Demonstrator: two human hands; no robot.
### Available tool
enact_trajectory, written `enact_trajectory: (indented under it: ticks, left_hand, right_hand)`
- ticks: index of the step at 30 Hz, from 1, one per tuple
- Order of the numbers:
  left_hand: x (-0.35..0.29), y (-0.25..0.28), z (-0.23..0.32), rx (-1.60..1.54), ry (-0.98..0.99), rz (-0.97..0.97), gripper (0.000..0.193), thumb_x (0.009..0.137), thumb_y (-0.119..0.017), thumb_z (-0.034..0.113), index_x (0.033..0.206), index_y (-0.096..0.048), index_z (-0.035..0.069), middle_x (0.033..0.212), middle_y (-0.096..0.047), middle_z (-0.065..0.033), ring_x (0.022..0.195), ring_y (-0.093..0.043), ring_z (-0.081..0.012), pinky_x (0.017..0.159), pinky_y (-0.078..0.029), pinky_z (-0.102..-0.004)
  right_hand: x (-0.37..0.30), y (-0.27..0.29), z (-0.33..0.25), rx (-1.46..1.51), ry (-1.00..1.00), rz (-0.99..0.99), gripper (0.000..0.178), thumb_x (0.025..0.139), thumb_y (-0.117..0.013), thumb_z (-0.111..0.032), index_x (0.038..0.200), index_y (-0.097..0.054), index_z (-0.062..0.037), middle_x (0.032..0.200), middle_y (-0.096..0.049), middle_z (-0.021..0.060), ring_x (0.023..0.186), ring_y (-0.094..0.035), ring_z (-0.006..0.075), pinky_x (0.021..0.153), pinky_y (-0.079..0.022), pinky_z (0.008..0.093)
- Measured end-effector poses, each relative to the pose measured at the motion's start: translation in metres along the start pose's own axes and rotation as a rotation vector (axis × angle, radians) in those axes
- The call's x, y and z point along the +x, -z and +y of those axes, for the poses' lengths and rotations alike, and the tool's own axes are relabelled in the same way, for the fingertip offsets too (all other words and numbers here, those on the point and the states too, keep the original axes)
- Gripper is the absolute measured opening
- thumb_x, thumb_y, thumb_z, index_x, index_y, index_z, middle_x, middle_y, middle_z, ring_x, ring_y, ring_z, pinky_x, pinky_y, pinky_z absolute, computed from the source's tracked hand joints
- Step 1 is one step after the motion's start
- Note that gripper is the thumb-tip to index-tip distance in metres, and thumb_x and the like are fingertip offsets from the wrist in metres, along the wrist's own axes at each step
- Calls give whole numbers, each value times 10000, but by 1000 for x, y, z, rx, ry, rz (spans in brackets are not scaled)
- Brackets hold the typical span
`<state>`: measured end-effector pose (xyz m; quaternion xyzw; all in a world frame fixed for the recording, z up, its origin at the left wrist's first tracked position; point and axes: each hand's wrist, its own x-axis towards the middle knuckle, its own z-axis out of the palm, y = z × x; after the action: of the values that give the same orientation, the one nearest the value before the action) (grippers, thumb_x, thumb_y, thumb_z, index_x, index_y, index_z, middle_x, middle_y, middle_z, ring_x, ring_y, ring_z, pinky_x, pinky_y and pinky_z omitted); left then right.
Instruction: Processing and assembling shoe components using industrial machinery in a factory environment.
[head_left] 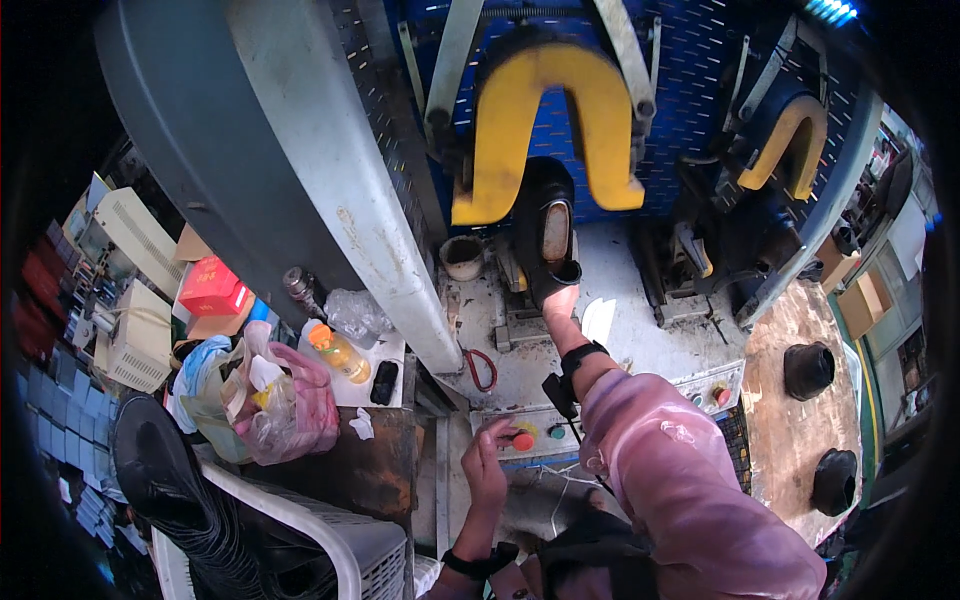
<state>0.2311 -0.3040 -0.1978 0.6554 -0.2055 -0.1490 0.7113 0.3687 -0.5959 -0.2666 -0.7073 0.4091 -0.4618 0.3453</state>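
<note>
At opening of yellow U-shaped press pad [545, 66]: black shoe [530, 225], toe toward pad. On body side of pad, at shoe's near end: right hand [562, 302]; cannot tell grip, fingers hidden. Farther from pad, body side: left hand [485, 468], fingers loosely extended, and red push button [523, 441] close by; cannot tell contact. Right of pad: smaller yellow pad [776, 152].

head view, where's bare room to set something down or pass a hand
The machine bed is bare between the black shoe and the right-hand fixture, beyond the white sheet. The wooden board is bare left of its two black pieces. Crowded: where the right hand meets the shoe, and around the pink bag and bottle.
</note>
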Motion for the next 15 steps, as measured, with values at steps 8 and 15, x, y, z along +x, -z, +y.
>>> enact_trajectory:
  ticks: [8, 15]
  left_hand:
    - [-23, -33, 21, 18, -49, 56, 437, 986, -287, 252, 1036, -618, -29, 987, -641, -127, 858, -611, -185, 756, -479, -304]
    - [-20, -153, 93, 238, -239, -130, 187, 904, -474, 35, 958, -628, -55, 915, -656, -120, 765, -626, -178, 678, -491, -275]
  right_hand:
    - [10, 9, 10, 11, -151, -119, 231, 736, -622, -193, 811, -628, 25, 782, -639, 230, 794, -641, 358, 671, -476, 447]
    - [-27, 89, 6, 494, -338, -559, 490, 918, -467, -377, 1239, -456, -6, 1239, -523, 170, 1189, -471, 264, 981, -361, 340]
